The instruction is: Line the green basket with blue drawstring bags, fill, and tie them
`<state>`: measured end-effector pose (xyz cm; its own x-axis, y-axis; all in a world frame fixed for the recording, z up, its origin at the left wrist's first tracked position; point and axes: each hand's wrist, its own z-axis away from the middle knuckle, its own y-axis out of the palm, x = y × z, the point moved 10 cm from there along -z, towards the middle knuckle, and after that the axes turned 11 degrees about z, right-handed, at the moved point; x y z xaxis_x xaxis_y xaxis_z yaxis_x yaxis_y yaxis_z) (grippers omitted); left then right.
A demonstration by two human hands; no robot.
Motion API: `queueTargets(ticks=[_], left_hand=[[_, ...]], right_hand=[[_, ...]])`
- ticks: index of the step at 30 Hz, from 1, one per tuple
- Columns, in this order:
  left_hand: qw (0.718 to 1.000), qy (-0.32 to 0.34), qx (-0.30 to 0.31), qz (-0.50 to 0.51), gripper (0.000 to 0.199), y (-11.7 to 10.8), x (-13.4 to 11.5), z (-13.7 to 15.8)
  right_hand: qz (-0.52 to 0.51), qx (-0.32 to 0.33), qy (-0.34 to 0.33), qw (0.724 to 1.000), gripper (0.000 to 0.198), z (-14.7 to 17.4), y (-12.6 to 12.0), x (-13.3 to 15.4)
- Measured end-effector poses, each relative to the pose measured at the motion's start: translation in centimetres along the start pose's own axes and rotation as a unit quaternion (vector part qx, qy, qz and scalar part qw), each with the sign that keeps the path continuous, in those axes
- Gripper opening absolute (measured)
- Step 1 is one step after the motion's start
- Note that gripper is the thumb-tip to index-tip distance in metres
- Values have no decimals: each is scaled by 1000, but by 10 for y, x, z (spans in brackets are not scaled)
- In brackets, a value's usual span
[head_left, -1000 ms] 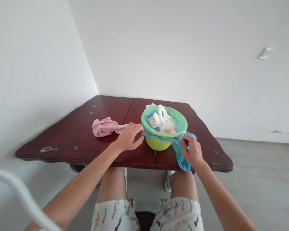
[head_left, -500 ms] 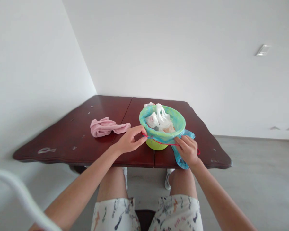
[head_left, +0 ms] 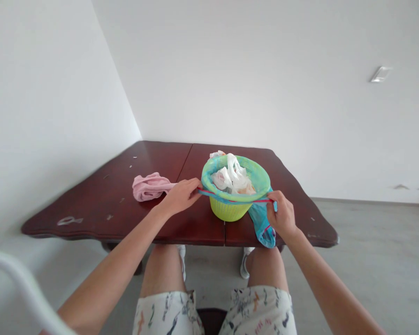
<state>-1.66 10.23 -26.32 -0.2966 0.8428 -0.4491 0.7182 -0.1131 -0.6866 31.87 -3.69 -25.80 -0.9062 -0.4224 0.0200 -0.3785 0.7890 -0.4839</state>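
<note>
A green perforated plastic basket [head_left: 227, 212] stands upright on the table, lined with a thin blue drawstring bag [head_left: 253, 171]. White crumpled plastic bags [head_left: 236, 174] fill its inside. The bag's red drawstring [head_left: 207, 191] and blue hem stretch taut across the front, just below the rim. At the left end, my left hand [head_left: 184, 194] pinches this edge beside the basket. My right hand [head_left: 281, 211] grips the other end to the right. More blue plastic [head_left: 264, 225] with a red strip hangs below it; whether it belongs to the same bag I cannot tell.
A crumpled pink cloth [head_left: 151, 186] lies left of the basket, partly behind my left hand. The dark red wooden table [head_left: 125, 223] has a wavy edge and meets white walls. A blurred white curved tube [head_left: 17, 279] crosses the lower left.
My hands have moved apart, left hand leftward and right hand slightly rightward. The red string, loose and sagging before, is now pulled straight with the blue hem.
</note>
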Motion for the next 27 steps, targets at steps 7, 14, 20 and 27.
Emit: queueTargets(ticks=[7,14,20,27], left_hand=[[997,-5,-44,69,13,-12,13,-6],[955,12,-147,256,22,-29,-1,-13],[972,35,-124,198,21,-34,-23,-8],[955,-15,-108,275,32,-36,-23,-7]], right_hand=[[-30,16,-8,999,11,-18,-3,-3],[-57,43,21,997,20,-46,-2,0],[-40,83,-34,995,24,-56,-9,14],[44,116,-190,974,35,-53,-19,59]])
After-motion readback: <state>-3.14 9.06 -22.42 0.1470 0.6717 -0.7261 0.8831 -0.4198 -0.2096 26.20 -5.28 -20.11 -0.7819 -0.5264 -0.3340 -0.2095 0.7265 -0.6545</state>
